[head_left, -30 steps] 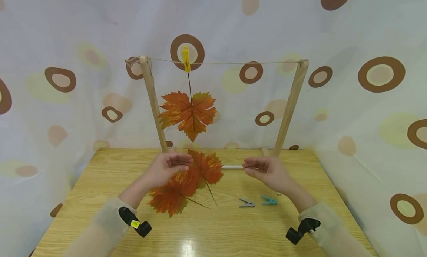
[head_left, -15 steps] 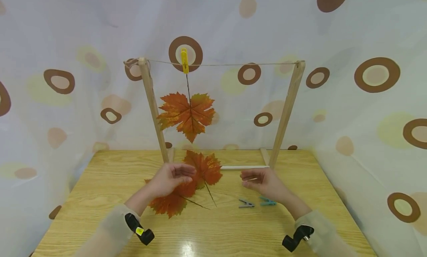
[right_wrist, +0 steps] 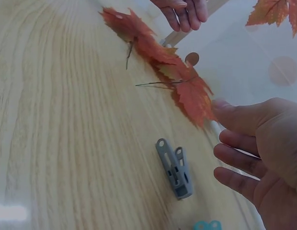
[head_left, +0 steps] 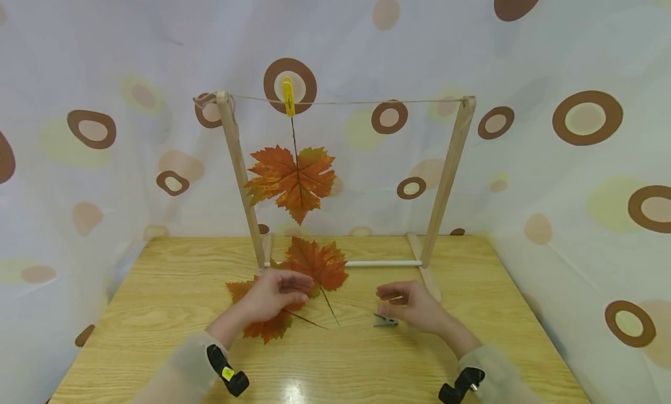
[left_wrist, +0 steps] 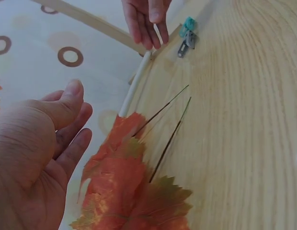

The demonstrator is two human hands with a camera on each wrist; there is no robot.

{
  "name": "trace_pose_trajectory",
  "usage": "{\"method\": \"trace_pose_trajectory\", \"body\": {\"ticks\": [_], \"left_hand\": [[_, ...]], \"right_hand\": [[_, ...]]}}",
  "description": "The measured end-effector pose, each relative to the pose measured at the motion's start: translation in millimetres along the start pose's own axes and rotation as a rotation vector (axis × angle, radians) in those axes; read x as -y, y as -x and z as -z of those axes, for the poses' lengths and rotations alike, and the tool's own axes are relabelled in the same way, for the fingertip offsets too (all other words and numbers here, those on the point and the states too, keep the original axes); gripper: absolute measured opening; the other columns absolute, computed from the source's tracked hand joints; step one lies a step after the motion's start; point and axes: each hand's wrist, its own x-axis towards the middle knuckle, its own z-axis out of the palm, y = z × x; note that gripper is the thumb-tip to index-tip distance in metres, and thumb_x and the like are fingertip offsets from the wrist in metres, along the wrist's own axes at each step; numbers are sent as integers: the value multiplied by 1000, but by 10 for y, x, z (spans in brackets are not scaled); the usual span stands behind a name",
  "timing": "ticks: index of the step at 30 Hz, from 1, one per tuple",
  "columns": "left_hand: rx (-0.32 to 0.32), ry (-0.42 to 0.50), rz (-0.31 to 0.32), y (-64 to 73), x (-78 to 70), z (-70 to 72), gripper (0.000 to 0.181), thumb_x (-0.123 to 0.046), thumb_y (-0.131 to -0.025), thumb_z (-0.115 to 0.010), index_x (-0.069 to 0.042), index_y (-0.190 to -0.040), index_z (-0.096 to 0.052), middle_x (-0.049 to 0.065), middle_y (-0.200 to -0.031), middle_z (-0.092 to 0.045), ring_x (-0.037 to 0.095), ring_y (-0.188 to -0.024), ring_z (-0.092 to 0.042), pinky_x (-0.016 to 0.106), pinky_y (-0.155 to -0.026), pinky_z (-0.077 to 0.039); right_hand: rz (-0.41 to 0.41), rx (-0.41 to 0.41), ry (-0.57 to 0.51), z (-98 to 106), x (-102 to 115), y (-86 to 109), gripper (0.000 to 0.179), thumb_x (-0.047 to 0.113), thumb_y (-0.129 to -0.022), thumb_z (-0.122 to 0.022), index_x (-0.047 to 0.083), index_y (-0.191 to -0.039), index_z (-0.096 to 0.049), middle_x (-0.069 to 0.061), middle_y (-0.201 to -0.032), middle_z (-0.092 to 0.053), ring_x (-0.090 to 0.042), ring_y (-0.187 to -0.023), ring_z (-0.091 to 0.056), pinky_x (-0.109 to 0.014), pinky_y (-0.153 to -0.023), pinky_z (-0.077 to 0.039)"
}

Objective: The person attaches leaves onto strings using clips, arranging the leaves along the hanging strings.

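Above the bench [head_left: 346, 363], the left hand [head_left: 278, 296] hovers over two orange leaves [head_left: 327, 268] and the right hand [head_left: 411, 304] near a gray clip [head_left: 385, 321], thumbs parted from relaxed fingers. Another leaf [head_left: 297, 180] hangs from a yellow clip [head_left: 288, 96] on string [head_left: 356, 103].

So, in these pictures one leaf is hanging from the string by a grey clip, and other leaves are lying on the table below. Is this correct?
Not quite: the clip holding the leaf is yellow, not grey, as the head view shows. The leaf does hang from the string, and other leaves do lie on the table below.
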Motion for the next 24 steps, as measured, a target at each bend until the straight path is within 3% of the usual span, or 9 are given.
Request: {"method": "trace_pose_trajectory", "body": {"ticks": [3,8,13,18,24], "left_hand": [[13,0,4,3,41,-52,34,-1,-99,-73,7,-132,-68,27,-127,-69,46,-118,-67,43,-89,-62],[29,-51,9,1,131,-122,32,-2,-100,-73,3,-131,-71,16,-125,-73,40,-117,-69,32,-89,-61],[44,-84,20,-12,215,-163,30,-5,-99,-76,-2,-129,-74,9,-123,-74,32,-115,-71,31,-90,-60],[39,-83,24,-1,313,-192,31,-4,-97,-77,0,-128,-74,9,-123,-75,29,-116,-71,30,-92,-59],[47,-137,14,32,438,-235,32,-5,-95,-80,-3,-127,-76,4,-122,-76,23,-117,-70,30,-96,-57]], "right_hand": [[2,3,34,-22,-39,12,44,9,-98,-77,-17,-131,-63,-31,-126,-68,-48,-115,-66,-53,-96,-58],[-36,19,30,-66,-121,25,46,9,-97,-79,-16,-131,-64,-29,-127,-68,-47,-117,-65,-57,-98,-55],[-75,17,73,-112,-172,43,47,12,-95,-82,-13,-132,-66,-25,-130,-69,-43,-119,-66,-56,-100,-55],[-95,11,108,-130,-199,72,49,16,-95,-83,-10,-133,-66,-22,-133,-69,-39,-122,-66,-56,-104,-52],[-113,2,129,-136,-221,98,51,19,-92,-87,-7,-132,-68,-16,-129,-71,-34,-117,-67,-53,-100,-54]]}}
